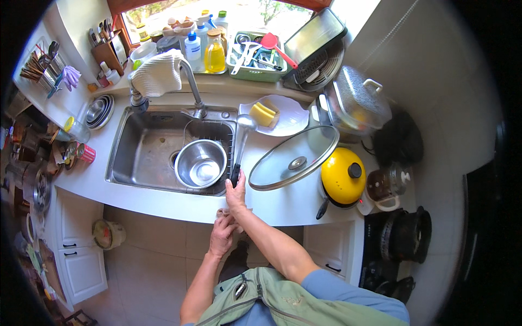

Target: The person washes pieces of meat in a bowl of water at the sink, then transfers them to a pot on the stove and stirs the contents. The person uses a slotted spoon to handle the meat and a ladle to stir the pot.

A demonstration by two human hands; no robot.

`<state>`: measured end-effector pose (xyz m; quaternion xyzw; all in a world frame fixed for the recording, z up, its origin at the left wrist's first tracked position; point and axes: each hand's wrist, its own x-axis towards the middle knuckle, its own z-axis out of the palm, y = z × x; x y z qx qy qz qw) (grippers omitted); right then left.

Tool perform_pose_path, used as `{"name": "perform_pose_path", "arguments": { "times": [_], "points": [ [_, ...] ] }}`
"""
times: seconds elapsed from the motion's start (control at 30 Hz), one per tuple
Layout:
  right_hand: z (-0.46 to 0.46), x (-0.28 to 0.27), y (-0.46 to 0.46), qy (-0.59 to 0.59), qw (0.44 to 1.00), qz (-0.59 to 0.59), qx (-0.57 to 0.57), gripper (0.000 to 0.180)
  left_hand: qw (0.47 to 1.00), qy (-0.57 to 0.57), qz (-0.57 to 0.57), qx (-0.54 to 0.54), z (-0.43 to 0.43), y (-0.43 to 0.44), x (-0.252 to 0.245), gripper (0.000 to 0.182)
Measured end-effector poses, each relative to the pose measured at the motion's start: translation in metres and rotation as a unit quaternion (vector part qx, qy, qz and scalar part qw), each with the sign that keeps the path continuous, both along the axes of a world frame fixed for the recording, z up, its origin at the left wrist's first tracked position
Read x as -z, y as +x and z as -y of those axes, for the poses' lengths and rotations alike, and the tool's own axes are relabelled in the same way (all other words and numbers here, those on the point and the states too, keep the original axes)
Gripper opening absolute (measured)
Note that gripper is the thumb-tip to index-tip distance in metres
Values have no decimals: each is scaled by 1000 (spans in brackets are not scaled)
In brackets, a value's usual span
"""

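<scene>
My right hand [236, 191] grips the black handle of a metal ladle [242, 140], whose bowl points away from me over the counter just right of the sink. Below it, my left hand [222, 235] is closed on a crumpled light brown cloth [224, 213] by the counter's front edge. A stainless steel bowl [200, 164] sits on a wire rack [212, 131] in the right part of the steel sink [140, 157]. To the right of the ladle, a glass pot lid [277, 159] lies tilted on the counter. Behind it, yellow sponges [262, 114] rest on a white plate [291, 116].
A faucet [191, 81] draped with a white cloth [159, 75] rises behind the sink. On the right stand a yellow-lidded pot [342, 175], a glass teapot [385, 187] and a clear-lidded container [355, 102]. A green utensil basket [257, 73] occupies the sill. A bucket [109, 234] stands on the floor.
</scene>
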<state>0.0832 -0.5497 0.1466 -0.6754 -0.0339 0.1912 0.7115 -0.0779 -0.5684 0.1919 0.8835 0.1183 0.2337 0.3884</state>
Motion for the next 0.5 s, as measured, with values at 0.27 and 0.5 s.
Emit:
{"name": "perform_pose_path", "arguments": {
  "times": [0.27,0.5],
  "points": [
    [13,-1,0,-242,955,171,-6,65,994,30,-1,-103,-6,-35,9,25],
    [28,-10,3,-421,891,153,-70,78,986,40,-2,-160,-19,-17,7,23]
  ]
}}
